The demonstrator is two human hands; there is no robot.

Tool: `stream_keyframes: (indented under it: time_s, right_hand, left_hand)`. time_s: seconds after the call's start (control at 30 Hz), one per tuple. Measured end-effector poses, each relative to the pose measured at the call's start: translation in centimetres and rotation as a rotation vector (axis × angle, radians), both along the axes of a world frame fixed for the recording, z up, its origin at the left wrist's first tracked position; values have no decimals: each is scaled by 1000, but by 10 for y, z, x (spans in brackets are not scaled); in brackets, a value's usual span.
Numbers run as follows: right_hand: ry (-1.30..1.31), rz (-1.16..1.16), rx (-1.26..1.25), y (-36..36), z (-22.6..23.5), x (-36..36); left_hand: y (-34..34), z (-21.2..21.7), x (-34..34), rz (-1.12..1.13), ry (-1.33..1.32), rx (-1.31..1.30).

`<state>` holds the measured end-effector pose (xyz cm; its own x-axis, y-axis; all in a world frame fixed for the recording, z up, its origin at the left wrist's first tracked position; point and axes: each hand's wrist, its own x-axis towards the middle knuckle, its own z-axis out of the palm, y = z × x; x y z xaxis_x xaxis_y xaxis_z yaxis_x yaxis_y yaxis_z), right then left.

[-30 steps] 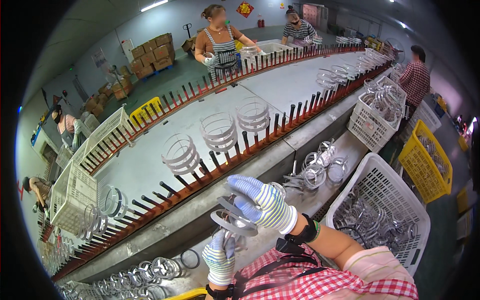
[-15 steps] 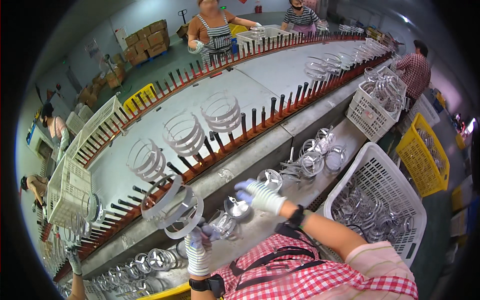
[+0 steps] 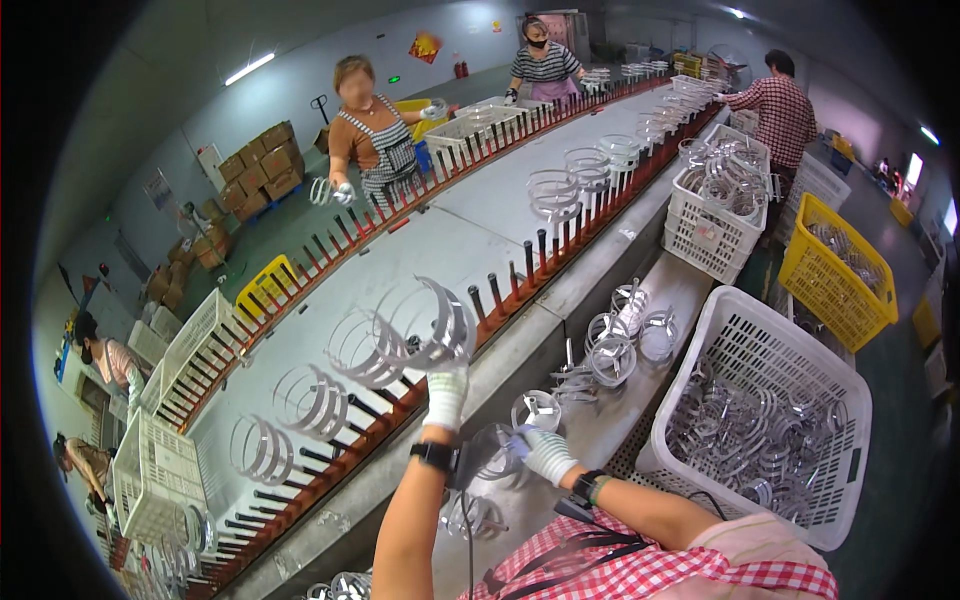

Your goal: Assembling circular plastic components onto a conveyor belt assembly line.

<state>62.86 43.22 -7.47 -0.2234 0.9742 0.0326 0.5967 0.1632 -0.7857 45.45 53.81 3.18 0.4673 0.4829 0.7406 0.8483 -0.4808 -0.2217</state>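
Note:
My left hand [image 3: 447, 398], in a striped glove, reaches over the near row of dark upright pegs. Its fingers are closed on a set of silver rings [image 3: 452, 330], stacked with gaps like a coil, and are partly hidden by them. My right hand [image 3: 547, 452] is low over the metal bench, its fingertips closed on the edge of a silver ring part [image 3: 497, 462]. Just beyond it lies a spoked ring [image 3: 537, 410]. More ring sets [image 3: 312, 402] stand on the pegs to the left of my left hand.
A white crate [image 3: 690, 480] of silver rings stands at my right, with a yellow crate [image 3: 835, 275] behind it. The curved pale table [image 3: 470, 235] is edged with pegs on red-brown bases. Co-workers stand around it; one in orange [image 3: 365, 140] holds rings.
My left hand has carried its ring set up and forward from the bench to the pegs. My right hand has come down onto a ring part. The view has shifted.

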Motion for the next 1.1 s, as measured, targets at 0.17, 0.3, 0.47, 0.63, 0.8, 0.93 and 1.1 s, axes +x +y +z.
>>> stream_keyframes:
  time_s: [0.17,0.3,0.47,0.63,0.8,0.93,1.1]
  right_hand:
    - [203,-144,129,-13,-3,59]
    - [897,-272,-432,-23,1,128]
    - [1526,-317,-705,-27,15,146]
    - [1820,-212,-821,-24,41,127]
    - [1982,4,-955,-20,48,96]
    - [1908,-28,-1047,-36,54,79]
    - [1928,-25,-1084,-47,40,83]
  left_hand:
    - [72,-32,-21,492,-296,-310]
    - [84,-46,-26,613,-673,-340]
    - [60,-39,-50,709,-516,-511]
    - [2,-19,-42,594,-970,-792]
    - [-97,-41,37,-230,-968,-1066]
    - [-133,-12,88,-559,-1180,-1491]
    - [-116,-57,105,-455,-1027,-1388]
